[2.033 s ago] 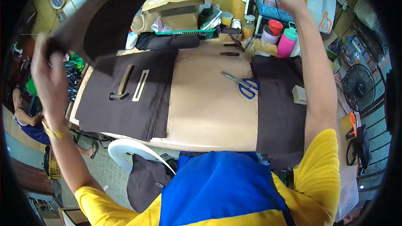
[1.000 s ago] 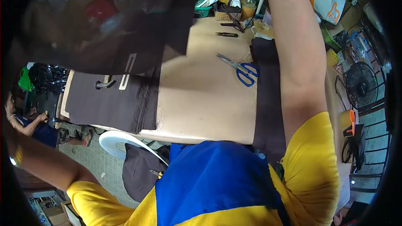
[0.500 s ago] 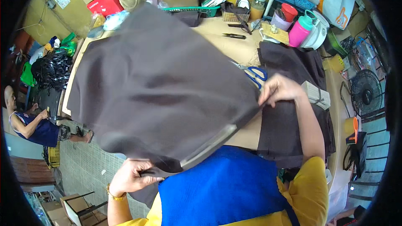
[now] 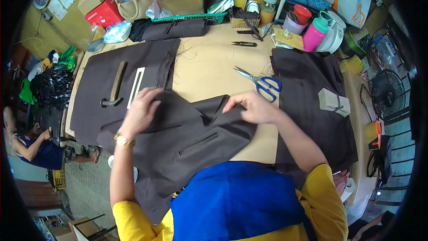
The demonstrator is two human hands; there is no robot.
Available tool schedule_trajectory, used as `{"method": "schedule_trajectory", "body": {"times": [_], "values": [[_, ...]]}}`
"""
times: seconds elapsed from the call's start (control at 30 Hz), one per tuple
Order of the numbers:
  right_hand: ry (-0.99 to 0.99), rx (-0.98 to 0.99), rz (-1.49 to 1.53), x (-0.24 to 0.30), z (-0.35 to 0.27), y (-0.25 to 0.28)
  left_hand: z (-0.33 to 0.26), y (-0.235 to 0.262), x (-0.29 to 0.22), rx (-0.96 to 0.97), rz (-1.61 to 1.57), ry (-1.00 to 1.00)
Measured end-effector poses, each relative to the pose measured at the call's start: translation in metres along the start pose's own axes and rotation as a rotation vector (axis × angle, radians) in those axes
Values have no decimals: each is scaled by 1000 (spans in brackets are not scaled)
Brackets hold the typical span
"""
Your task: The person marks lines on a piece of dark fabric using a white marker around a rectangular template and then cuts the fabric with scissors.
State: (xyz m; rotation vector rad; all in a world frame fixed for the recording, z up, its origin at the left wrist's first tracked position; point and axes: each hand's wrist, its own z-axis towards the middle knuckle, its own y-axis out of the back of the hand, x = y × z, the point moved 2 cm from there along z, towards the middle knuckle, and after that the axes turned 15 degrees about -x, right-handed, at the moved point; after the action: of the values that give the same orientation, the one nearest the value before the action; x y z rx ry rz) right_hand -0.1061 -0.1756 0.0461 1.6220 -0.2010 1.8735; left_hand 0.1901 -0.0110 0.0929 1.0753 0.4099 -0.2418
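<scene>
A dark brown cloth piece (image 4: 191, 129) lies rumpled at the table's front edge and hangs down by my blue apron. Its face shows a long narrow slit with a dark edge. My left hand (image 4: 141, 109), slightly blurred, is over the cloth's left part, thumb apart from the fingers. Near a raised fold on the right is my right hand (image 4: 253, 107), thumb and forefinger apart. Blue-handled scissors (image 4: 261, 81) lie just beyond it. To the left, a curved bar-like tool (image 4: 117, 82) and a pale slotted template (image 4: 136, 87) rest on stacked dark cloth (image 4: 96, 93).
More dark cloth (image 4: 303, 129) lies at the right, under a tied bundle of pale strips (image 4: 334, 102). Thread snips (image 4: 244, 43), a pink bottle (image 4: 314, 35) and a green tray (image 4: 189, 19) stand or lie farther back. Another person (image 4: 33, 145) sits far left.
The cloth, lifted and spread across the view before, has come down onto the table front. Both hands moved: the left up and forward, the right leftward. The tool, template and whole scissors now show.
</scene>
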Motion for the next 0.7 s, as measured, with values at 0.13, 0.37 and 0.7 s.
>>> {"method": "schedule_trajectory", "body": {"times": [0.13, 0.37, 0.7], "values": [[-141, 39, 60, 36, -20, -29, 31, -67, 26, 132, 197, -111], [-100, 2, 32, 39, -62, -41, 36, -72, 45, 133, 77, -207], [554, -386, -178, 99, -17, -25, 27, -3, -154, -20, -256, -115]]}}
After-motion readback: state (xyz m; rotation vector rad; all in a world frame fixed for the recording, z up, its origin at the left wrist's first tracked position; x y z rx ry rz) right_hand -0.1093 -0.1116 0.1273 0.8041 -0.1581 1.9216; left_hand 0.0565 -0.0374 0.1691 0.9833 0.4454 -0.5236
